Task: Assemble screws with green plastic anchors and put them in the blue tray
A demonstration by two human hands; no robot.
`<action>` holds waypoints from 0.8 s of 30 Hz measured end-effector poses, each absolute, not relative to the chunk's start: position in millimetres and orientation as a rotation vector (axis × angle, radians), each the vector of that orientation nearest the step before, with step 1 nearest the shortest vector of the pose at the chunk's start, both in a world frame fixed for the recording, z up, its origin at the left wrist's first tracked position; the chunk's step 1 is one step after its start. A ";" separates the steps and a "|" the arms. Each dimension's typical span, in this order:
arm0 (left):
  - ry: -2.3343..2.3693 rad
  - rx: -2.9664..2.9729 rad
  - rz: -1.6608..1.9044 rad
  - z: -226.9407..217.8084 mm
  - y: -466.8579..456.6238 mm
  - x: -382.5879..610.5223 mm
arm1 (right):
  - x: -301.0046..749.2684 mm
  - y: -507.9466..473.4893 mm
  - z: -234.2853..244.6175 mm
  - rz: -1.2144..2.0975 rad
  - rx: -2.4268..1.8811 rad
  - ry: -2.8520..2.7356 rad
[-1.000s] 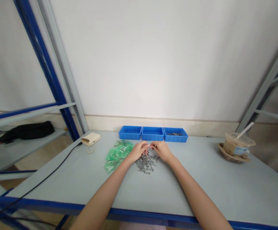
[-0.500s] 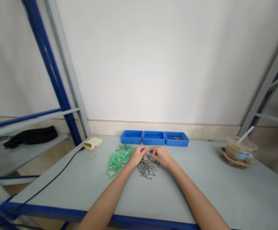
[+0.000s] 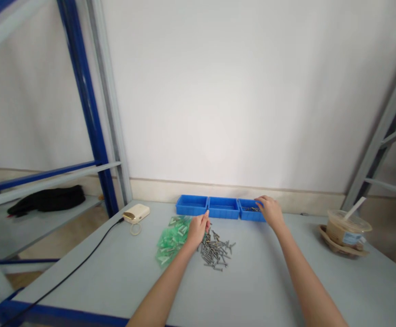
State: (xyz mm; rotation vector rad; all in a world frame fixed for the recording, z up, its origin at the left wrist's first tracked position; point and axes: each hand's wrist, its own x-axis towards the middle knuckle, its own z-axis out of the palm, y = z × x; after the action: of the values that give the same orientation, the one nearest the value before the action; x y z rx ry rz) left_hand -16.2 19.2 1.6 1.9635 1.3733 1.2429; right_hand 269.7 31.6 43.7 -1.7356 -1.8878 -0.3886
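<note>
A heap of loose metal screws (image 3: 214,252) lies on the grey table. My left hand (image 3: 198,230) is at the heap's upper left edge, its fingers closed together; whatever they hold is too small to make out. Beside it, partly behind my left wrist, is a green plastic bag (image 3: 172,238) with pale pieces showing. My right hand (image 3: 270,211) is over the right blue bin (image 3: 252,215), which has several screws inside. Its thumb and fingertips look slightly apart at the bin, and I see nothing between them.
The middle blue bin (image 3: 223,213) and left blue bin (image 3: 192,210) stand in line with the right one. A cream device (image 3: 138,212) with a black cable (image 3: 82,261) sits at the left. A lidded cup (image 3: 346,229) stands in a cardboard holder at the right.
My right hand has moved from the screw heap, right and away from me, to the right blue bin. My left hand stays by the heap. The view has shifted slightly.
</note>
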 end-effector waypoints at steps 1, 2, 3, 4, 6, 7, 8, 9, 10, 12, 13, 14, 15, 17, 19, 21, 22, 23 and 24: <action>1.367 1.960 1.261 2.0 18.2 -16.3 | 257.2 28.4 37.8 -0.336 -1.676 -1.891; 1.364 1.960 1.279 2.3 17.1 -16.5 | 242.0 23.8 31.2 -0.260 -1.608 -1.922; 1.364 1.963 1.296 2.5 16.1 -16.7 | 225.1 18.1 24.5 -0.189 -1.545 -1.993; 1.365 1.970 1.310 2.7 15.2 -16.8 | 207.7 12.0 18.2 -0.134 -1.508 -2.088; 1.365 1.992 1.327 2.8 13.7 -16.7 | 175.1 0.5 8.3 -0.103 -1.511 -2.195; 1.365 2.007 1.325 2.7 13.2 -16.5 | 161.7 -3.9 5.2 -0.099 -1.510 -2.227; 1.363 2.024 1.317 2.7 12.7 -16.2 | 150.8 -7.0 3.4 -0.099 -1.509 -2.252; 1.360 2.042 1.304 2.7 12.3 -15.8 | 142.9 -8.8 2.6 -0.097 -1.505 -2.280; 1.357 2.061 1.287 2.9 11.9 -15.4 | 137.7 -9.4 2.5 -0.094 -1.500 -2.307; 1.352 2.096 1.259 3.4 11.3 -14.6 | 134.7 -8.8 3.2 -0.092 -1.499 -2.344; 1.354 2.110 1.253 3.9 10.9 -14.2 | 135.8 -8.2 3.3 -0.091 -1.508 -2.348; 1.359 2.124 1.251 4.4 10.4 -13.9 | 137.8 -7.6 3.2 -0.090 -1.521 -2.342; 1.365 2.138 1.253 5.0 9.9 -13.7 | 140.2 -7.2 2.6 -0.087 -1.534 -2.332; 1.379 2.166 1.261 5.9 8.6 -13.2 | 145.2 -6.9 0.4 -0.075 -1.555 -2.304; 1.388 2.194 1.250 6.3 7.3 -12.7 | 149.3 -6.5 -2.9 -0.051 -1.571 -2.272; 1.397 2.222 1.220 5.9 6.1 -12.1 | 152.5 -5.5 -6.3 -0.011 -1.594 -2.242; 1.403 2.238 1.203 5.5 5.6 -11.9 | 154.1 -4.8 -7.7 0.016 -1.608 -2.227; 1.405 2.259 1.185 5.1 5.2 -11.8 | 155.6 -4.2 -8.7 0.044 -1.618 -2.214; 1.409 2.281 1.168 4.9 4.9 -11.7 | 157.2 -3.7 -9.3 0.064 -1.624 -2.201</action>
State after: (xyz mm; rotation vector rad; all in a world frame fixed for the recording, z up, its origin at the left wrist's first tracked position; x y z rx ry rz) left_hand -11.7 4.9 4.9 2.2810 1.4094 1.1684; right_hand 157.2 -3.7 -9.3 -1.6245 -2.2005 0.0642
